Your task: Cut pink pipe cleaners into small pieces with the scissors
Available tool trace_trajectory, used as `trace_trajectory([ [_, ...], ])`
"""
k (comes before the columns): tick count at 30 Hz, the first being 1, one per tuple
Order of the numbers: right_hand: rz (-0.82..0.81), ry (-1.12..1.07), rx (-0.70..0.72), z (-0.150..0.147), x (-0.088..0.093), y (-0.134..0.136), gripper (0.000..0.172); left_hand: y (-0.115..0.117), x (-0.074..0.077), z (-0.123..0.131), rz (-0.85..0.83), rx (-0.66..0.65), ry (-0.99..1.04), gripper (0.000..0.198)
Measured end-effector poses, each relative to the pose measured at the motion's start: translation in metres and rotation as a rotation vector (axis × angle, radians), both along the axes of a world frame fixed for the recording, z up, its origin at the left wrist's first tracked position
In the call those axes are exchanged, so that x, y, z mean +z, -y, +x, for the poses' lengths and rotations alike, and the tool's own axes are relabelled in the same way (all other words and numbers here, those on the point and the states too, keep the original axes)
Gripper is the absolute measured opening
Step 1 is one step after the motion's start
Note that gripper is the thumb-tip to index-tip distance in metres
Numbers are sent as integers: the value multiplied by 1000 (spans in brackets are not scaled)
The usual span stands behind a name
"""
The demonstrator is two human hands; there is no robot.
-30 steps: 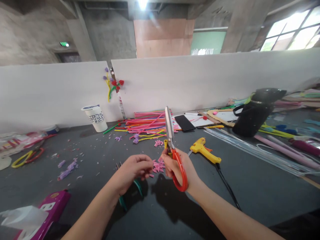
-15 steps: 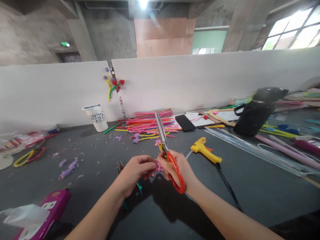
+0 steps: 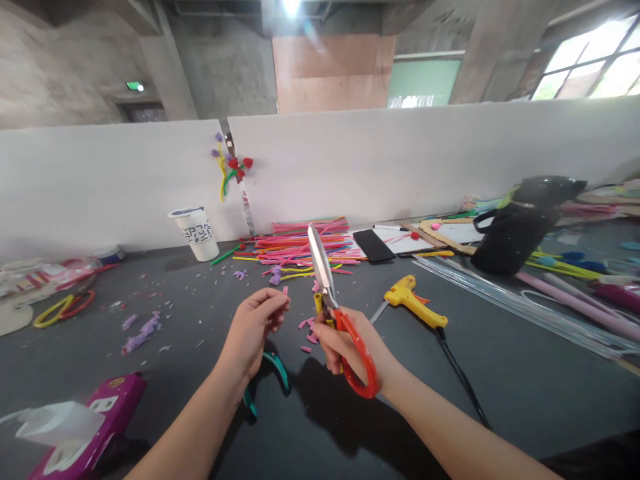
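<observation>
My left hand pinches a small pink piece between thumb and forefinger, above the dark table. Red-handled scissors are in my right hand, blades pointing up and away from me. A yellow item stands up beside the blades at the same hand; what it is cannot be made out. Several short pink pieces lie on the table between the hands. Under my left wrist are teal-handled pliers, their jaws hidden.
A yellow glue gun lies to the right, its cord running toward me. Behind are pink stems, a phone, a white cup and a black jug. A purple power strip is front left.
My left hand has moved left, away from my right hand, with a small pink piece in its fingertips. More of the pliers' handles and the pink pieces on the table now show.
</observation>
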State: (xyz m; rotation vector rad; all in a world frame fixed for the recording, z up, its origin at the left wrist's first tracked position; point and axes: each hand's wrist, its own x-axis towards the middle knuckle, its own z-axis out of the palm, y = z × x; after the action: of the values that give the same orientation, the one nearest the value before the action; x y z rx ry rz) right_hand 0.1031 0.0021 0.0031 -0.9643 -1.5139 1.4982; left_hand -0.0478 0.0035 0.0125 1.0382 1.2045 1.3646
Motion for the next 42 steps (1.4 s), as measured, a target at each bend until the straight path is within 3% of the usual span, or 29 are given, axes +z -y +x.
trace_trajectory([
  [3, 60, 31, 45, 0, -1, 2, 11, -1, 0, -2, -44, -26, 40, 16],
  [9, 41, -1, -92, 2, -1, -2, 15, 5, -1, 7, -123, -339, 134, 12],
  [12, 39, -54, -104, 5, 2, -5, 17, 8, 0, 11, -145, -417, 125, 11],
  [23, 61, 45, -63, 7, 4, -4, 6, 9, 0, 16, -76, -386, -136, 23],
  [27, 78, 58, -76, 8, 4, -5, 7, 7, 1, 13, -83, -427, -251, 10],
  [30, 84, 42, -103, 9, 5, -5, 7, 5, 1, 9, -43, -375, -382, 4],
  [36, 134, 125, -110, 9, 3, -5, 7, 7, 1, 11, -8, -316, -357, 16],
  [42, 194, 198, -138, 8, -4, -8, 6, 9, 1, 15, -2, -310, -370, 14],
])
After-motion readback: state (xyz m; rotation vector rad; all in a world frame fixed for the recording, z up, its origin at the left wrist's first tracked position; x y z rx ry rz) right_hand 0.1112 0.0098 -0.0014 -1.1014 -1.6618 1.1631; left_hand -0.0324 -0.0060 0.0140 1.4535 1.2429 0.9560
